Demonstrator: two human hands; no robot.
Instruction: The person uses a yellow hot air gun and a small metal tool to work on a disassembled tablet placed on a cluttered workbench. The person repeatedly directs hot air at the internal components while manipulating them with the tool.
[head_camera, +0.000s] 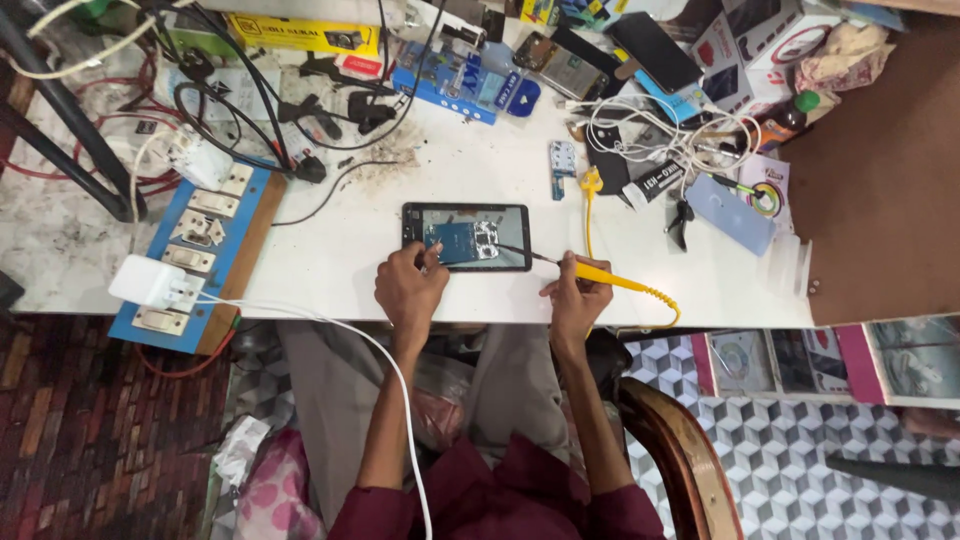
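Note:
An opened tablet (466, 237) lies flat on the white worktop (470, 170), its back off and a blue battery and circuit parts showing inside. My left hand (408, 288) rests on the tablet's lower left edge, fingertips pressing the frame. My right hand (577, 293) grips a yellow-handled soldering iron (600, 276) like a pen. The iron's thin dark tip reaches left over the tablet's right half, near the circuit parts. A yellow coiled cord runs from the handle off the table's front edge.
A blue and wooden switchboard (200, 250) with a white charger sits at the left. Black and red cables tangle at the back left. Phones, boxes, white cables and small tools crowd the back right. A wooden chair (680, 450) is by my right leg.

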